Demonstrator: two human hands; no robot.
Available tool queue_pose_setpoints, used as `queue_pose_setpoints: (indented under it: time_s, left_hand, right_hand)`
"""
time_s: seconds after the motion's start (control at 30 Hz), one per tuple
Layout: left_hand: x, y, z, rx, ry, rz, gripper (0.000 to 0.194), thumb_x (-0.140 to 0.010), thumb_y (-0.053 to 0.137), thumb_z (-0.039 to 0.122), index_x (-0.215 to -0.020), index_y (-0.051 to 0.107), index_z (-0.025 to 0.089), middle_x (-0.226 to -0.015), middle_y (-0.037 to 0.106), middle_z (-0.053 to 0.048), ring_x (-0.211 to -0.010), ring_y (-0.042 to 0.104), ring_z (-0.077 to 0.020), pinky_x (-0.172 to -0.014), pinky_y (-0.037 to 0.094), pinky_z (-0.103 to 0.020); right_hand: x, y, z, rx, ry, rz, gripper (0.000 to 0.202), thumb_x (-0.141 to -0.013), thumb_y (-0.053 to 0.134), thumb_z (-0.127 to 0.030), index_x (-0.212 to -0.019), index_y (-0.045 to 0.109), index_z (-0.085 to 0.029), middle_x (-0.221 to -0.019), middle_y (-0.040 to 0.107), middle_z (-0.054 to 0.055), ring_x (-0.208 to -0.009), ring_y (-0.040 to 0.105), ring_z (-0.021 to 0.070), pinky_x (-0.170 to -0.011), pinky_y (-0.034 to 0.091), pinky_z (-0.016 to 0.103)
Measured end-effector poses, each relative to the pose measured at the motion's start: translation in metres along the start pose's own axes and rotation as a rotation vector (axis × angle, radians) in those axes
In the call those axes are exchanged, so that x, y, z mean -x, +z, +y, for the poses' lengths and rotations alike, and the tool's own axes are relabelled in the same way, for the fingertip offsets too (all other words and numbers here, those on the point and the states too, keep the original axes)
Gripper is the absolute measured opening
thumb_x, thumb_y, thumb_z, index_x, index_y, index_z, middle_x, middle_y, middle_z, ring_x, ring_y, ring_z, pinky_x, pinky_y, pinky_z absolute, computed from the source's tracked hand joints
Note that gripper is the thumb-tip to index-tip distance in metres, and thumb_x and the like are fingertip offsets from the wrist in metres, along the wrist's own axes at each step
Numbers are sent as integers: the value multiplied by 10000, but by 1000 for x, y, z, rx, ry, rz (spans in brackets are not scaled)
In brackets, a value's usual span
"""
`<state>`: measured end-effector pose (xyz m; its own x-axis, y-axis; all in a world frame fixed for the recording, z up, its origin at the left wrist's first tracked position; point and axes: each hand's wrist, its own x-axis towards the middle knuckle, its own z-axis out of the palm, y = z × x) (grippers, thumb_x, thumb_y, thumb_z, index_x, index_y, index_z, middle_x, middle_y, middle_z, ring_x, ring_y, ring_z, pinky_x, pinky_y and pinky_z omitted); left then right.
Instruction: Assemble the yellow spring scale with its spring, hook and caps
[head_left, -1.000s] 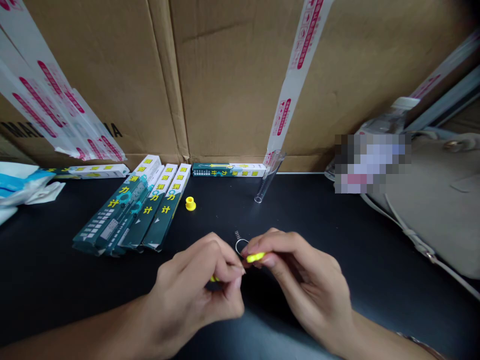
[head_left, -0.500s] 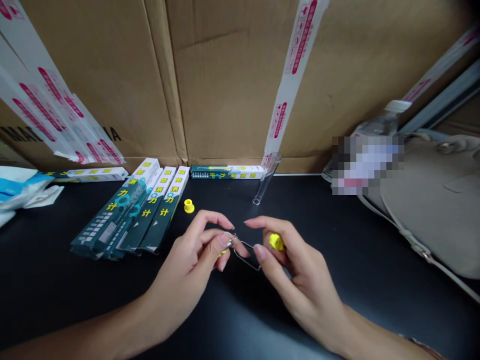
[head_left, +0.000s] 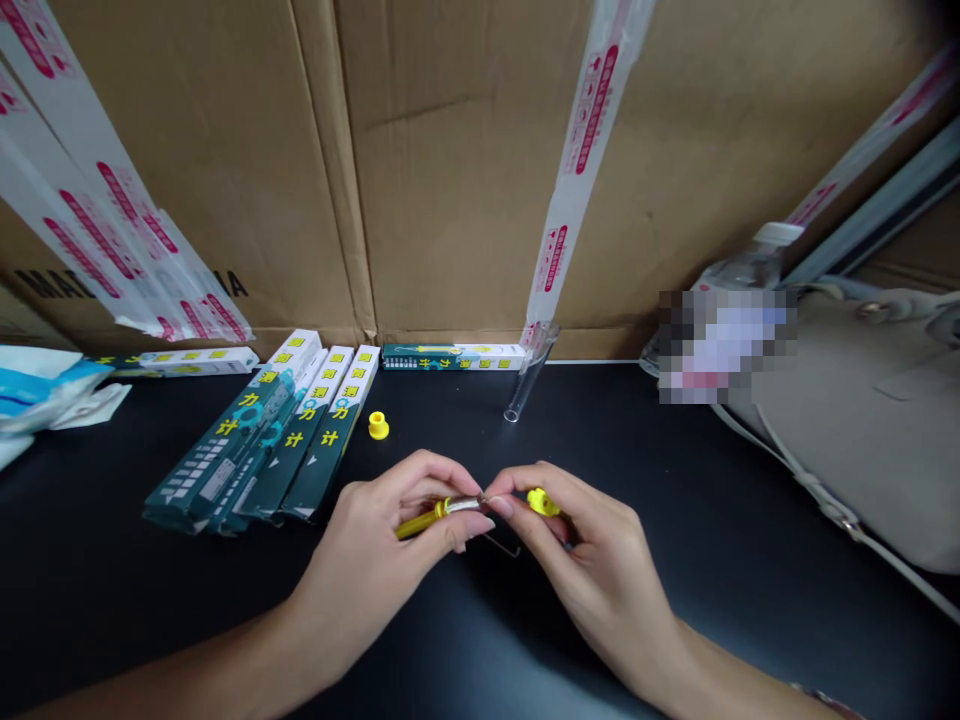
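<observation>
My left hand (head_left: 401, 545) is closed round a yellow rod (head_left: 420, 522) with a silvery metal spring (head_left: 463, 505) at its right end. The thumb and index finger of my right hand (head_left: 585, 560) pinch at the spring's tip, where the two hands meet. Tucked in the curled fingers of that hand is a yellow plastic cap (head_left: 541, 502). A bent wire (head_left: 504, 546) shows below the fingertips; its upper end is hidden. Beyond the hands, a second yellow cap (head_left: 379, 426) stands on the black table, and a clear tube (head_left: 527, 385) leans at the back.
Several dark green and white spring-scale boxes (head_left: 330, 440) lie side by side on the left. Another box (head_left: 454, 357) lies along the big carton (head_left: 465, 200). A plastic bottle (head_left: 750, 265) and a beige bag (head_left: 862, 420) occupy the right; a blue-white packet (head_left: 45, 385) lies far left.
My right fingertips have moved in from apart to pinch at the spring's tip. The yellow rod in my left hand has turned into plain sight. The camera view has tilted slightly.
</observation>
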<state>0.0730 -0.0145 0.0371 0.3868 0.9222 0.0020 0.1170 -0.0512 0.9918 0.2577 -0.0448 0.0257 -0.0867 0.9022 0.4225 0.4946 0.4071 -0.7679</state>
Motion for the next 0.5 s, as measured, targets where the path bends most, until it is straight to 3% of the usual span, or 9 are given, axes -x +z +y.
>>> queue_pose_setpoints:
  time_s: [0.1,0.2,0.37,0.5]
  left_hand:
    - [-1,-1,0,-5,-6,-6,147,-855,710,341,-867,659,204,-613,673,22,-526,629,-130,-475,479,-206]
    - [-3,-1,-1,20,-36,-50,191,-896,657,377,-896,644,187,-583,664,19,-445,564,-108,-459,457,-212]
    - [-2,-1,-5,-62,-34,-32,213,-910,629,407,-946,645,198,-555,648,33,-465,556,-116,-455,423,-206]
    - [0,-1,-3,-187,25,2,182,-899,647,380,-972,679,217,-674,717,16,-548,615,-135,-513,469,-221]
  right_hand:
    - [0,1,-1,-34,45,5,151,-977,602,-295,-897,706,-222,-695,605,-23,-528,435,101,-508,364,232]
    - [0,2,-1,-117,128,-36,182,-974,597,-337,-908,719,-219,-667,558,-30,-533,409,101,-508,347,232]
    - [-1,4,0,-352,344,-160,306,-946,605,-474,-943,721,-190,-638,472,-39,-539,372,96,-488,299,230]
    - [-2,5,-1,-498,470,-218,390,-915,621,-543,-959,704,-164,-566,350,-78,-500,287,80,-467,231,228]
